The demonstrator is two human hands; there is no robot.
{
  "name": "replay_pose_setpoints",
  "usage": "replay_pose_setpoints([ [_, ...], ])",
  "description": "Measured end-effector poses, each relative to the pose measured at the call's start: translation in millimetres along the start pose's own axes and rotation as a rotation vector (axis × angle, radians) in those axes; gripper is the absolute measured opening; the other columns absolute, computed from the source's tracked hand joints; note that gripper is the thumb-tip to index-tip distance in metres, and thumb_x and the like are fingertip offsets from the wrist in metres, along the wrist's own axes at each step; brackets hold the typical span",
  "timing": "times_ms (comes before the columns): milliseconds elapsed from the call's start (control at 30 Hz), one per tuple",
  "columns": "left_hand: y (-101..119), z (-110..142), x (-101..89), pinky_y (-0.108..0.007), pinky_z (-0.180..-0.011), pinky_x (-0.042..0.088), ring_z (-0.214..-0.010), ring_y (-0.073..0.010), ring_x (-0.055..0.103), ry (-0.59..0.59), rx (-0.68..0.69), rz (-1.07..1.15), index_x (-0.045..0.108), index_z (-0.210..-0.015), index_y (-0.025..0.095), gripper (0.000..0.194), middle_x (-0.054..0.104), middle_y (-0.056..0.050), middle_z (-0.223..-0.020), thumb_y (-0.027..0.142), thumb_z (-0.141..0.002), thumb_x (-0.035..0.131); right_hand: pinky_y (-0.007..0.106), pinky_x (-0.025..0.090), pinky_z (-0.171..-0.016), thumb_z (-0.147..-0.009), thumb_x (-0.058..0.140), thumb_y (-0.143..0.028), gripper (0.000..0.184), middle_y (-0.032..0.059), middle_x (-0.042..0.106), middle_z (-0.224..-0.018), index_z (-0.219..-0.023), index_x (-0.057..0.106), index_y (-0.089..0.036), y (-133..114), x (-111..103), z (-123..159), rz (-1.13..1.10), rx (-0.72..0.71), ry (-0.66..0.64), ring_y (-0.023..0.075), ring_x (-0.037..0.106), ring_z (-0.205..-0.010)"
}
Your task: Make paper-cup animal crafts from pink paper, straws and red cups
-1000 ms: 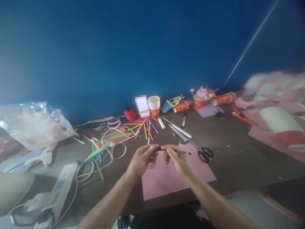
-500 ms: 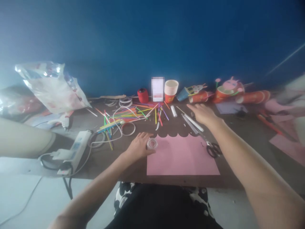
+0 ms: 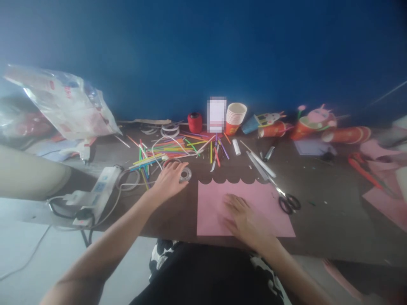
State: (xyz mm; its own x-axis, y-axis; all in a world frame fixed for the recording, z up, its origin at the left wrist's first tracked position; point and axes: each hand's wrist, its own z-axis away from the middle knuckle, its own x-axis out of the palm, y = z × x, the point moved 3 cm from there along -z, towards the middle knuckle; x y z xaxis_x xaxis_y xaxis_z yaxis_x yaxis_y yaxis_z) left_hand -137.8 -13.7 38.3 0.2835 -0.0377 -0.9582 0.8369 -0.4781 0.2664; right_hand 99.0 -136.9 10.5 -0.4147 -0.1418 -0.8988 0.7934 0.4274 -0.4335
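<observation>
My left hand is closed around a small roll of clear tape, just above the table left of the pink paper. A pink sheet of paper with a scalloped far edge lies near the table's front edge. Over the middle of this sheet is my right hand, somewhat blurred, its fingers stretched out and nothing visible in them. Whether it touches the paper I cannot tell. Scissors with black handles rest at the sheet's right edge, blades pointing away toward a white strip.
Colourful sticks and a white cable spread at left, near a power strip and a glue gun. Stacked paper cups, a red spool and a glue stick stand or lie farther back. Cup crafts are at right.
My right hand has come back from the far side beyond the scissors to over the pink paper. My left hand has moved left and away with the tape roll, off the paper's corner.
</observation>
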Motion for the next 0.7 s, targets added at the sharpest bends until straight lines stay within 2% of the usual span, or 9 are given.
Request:
replay_pose_setpoints([
  [67,2,-2,4.1,-0.047,-0.101,0.033,-0.121,-0.0305,0.042,0.016,0.032,0.019,0.047,-0.125,0.017,0.056,0.048,-0.014,-0.126,0.022,-0.072,0.061,0.049,0.036,-0.103,-0.080,0.058,-0.035,0.044,0.0096,0.047,-0.132,-0.121,0.049,-0.021,3,5,5,0.005,-0.016,0.005,0.0275,0.037,-0.128],
  [133,14,-5,14.0,-0.044,-0.103,0.033,-0.119,-0.0261,0.044,0.002,0.085,0.127,0.048,-0.124,0.016,0.048,0.050,-0.013,-0.125,0.019,-0.076,0.055,0.051,0.032,-0.105,-0.079,0.060,-0.040,0.048,0.0105,0.044,-0.135,-0.121,0.048,-0.021,4,10,8,0.017,-0.025,0.013,0.0286,0.035,-0.130],
  [233,33,-14,32.7,-0.038,-0.096,0.041,-0.107,-0.0216,0.054,-0.148,0.101,0.315,0.052,-0.117,0.013,0.040,0.057,-0.012,-0.112,0.014,-0.077,0.049,0.052,0.031,-0.105,-0.080,0.058,-0.039,0.045,0.0123,0.043,-0.137,-0.120,0.049,-0.019,2,16,11,0.012,-0.025,0.026,0.0291,0.033,-0.131],
  [300,39,-23,41.9,-0.035,-0.090,0.045,-0.099,-0.0202,0.058,-0.273,0.012,0.411,0.055,-0.111,0.013,0.037,0.060,-0.011,-0.107,0.013,-0.075,0.049,0.052,0.030,-0.105,-0.081,0.057,-0.034,0.042,0.0138,0.043,-0.137,-0.119,0.049,-0.017,0,17,13,-0.001,-0.022,0.040,0.0293,0.032,-0.132],
  [433,38,-40,49.8,-0.027,-0.070,0.050,-0.090,-0.0189,0.062,-0.513,-0.277,0.645,0.058,-0.105,0.016,0.033,0.064,-0.009,-0.104,0.019,-0.072,0.053,0.055,0.030,-0.104,-0.083,0.055,-0.030,0.040,0.0149,0.041,-0.138,-0.120,0.048,-0.017,-5,16,15,-0.031,0.002,0.069,0.0297,0.032,-0.132],
  [533,41,-47,52.0,-0.026,-0.058,0.048,-0.077,-0.0196,0.065,-0.661,-0.370,0.722,0.055,-0.110,0.014,0.042,0.067,-0.009,-0.094,0.026,-0.070,0.058,0.055,0.030,-0.104,-0.082,0.057,-0.034,0.042,0.0151,0.042,-0.138,-0.120,0.049,-0.017,-7,17,15,-0.063,0.040,0.071,0.0299,0.032,-0.131],
  [600,46,-52,53.6,-0.028,-0.060,0.048,-0.071,-0.0205,0.065,-0.699,-0.297,0.624,0.055,-0.110,0.012,0.046,0.067,-0.008,-0.085,0.030,-0.068,0.062,0.054,0.028,-0.105,-0.081,0.058,-0.035,0.043,0.0146,0.042,-0.138,-0.120,0.050,-0.018,-9,18,15,-0.080,0.056,0.075,0.0297,0.032,-0.132],
  [700,58,-57,53.9,-0.033,-0.077,0.046,-0.085,-0.0245,0.062,-0.544,0.009,0.349,0.059,-0.105,0.016,0.049,0.063,-0.009,-0.093,0.035,-0.061,0.069,0.054,0.026,-0.107,-0.080,0.059,-0.035,0.045,0.0143,0.042,-0.138,-0.120,0.051,-0.018,-12,18,14,-0.096,0.063,0.081,0.0296,0.031,-0.132],
])
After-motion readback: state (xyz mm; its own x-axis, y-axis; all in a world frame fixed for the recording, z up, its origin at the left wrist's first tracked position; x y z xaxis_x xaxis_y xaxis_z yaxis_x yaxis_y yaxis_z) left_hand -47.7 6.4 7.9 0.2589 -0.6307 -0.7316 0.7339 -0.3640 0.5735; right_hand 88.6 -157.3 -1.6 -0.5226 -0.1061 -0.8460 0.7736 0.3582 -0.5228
